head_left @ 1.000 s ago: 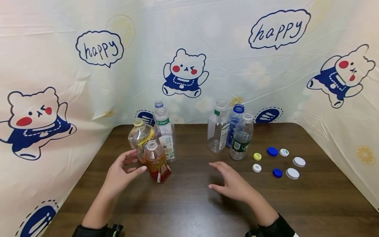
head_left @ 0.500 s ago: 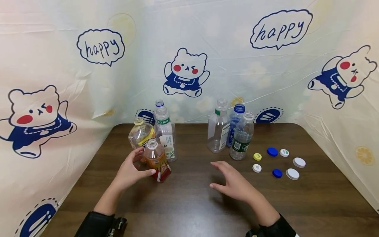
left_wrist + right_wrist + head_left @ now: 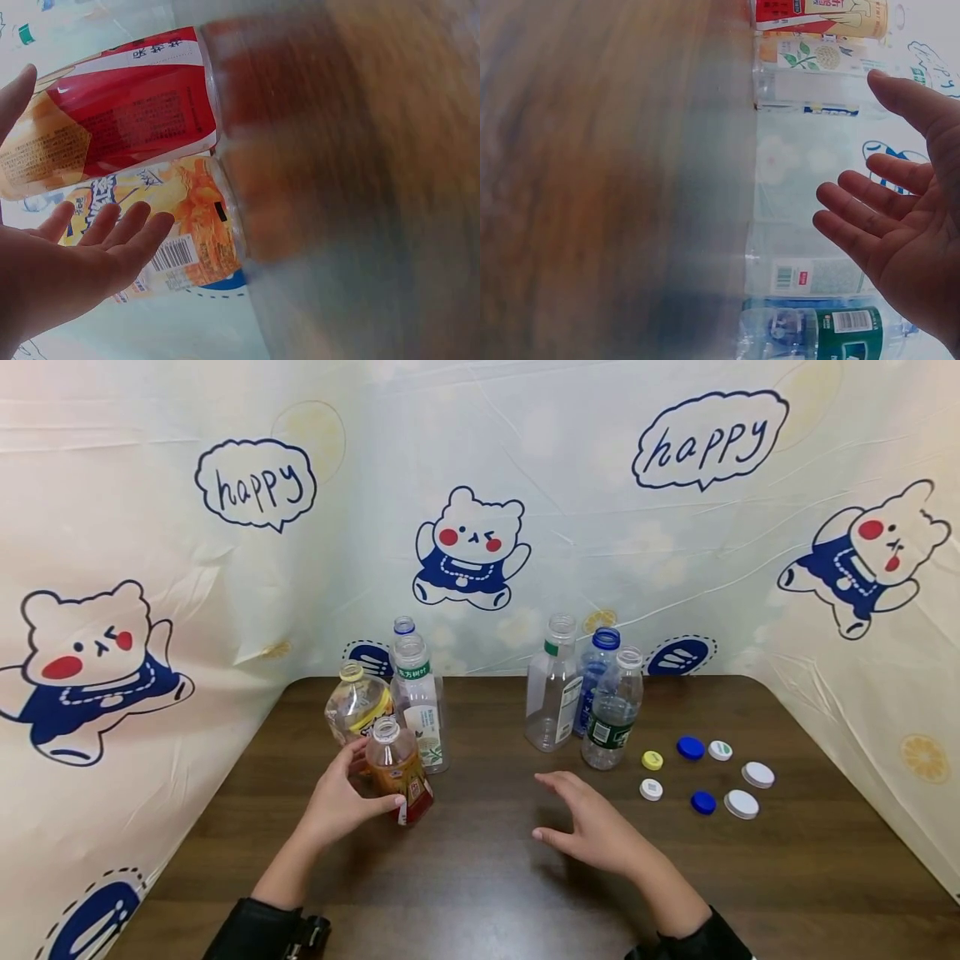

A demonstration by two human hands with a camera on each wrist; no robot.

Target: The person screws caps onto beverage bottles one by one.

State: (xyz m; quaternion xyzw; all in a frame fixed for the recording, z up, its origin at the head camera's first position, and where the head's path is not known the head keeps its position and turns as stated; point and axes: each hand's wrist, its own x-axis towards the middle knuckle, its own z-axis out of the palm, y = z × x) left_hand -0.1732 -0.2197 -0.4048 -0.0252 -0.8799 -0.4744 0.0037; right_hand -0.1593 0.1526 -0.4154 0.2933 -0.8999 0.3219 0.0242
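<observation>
A clear plastic bottle with a red-and-orange label point(image 3: 397, 768) stands upright and uncapped on the dark brown wooden table point(image 3: 480, 885), nearest in the left group. The left hand point(image 3: 341, 806) is beside it, fingers loosely extended along its left and far side, thumb across the near face; whether skin meets plastic is hard to tell from these angles. Just behind stand a clear, rounded plastic bottle with a yellow label point(image 3: 352, 702) and a tall clear plastic bottle with a green neck band and white label point(image 3: 422, 718). The right hand point(image 3: 596, 831) holds nothing, its fingers relaxed and thumb apart, near a clear plastic bottle with a dark green label point(image 3: 609, 732) on the right.

The red-labelled bottle will probably handle as light and thin-walled: smooth, a little slippery, apt to dent under a hard squeeze, unlikely to break. A gentle hold around the labelled middle seems best, with the bare neck a stiffer second place; knocked high up, it could tip easily.
</observation>
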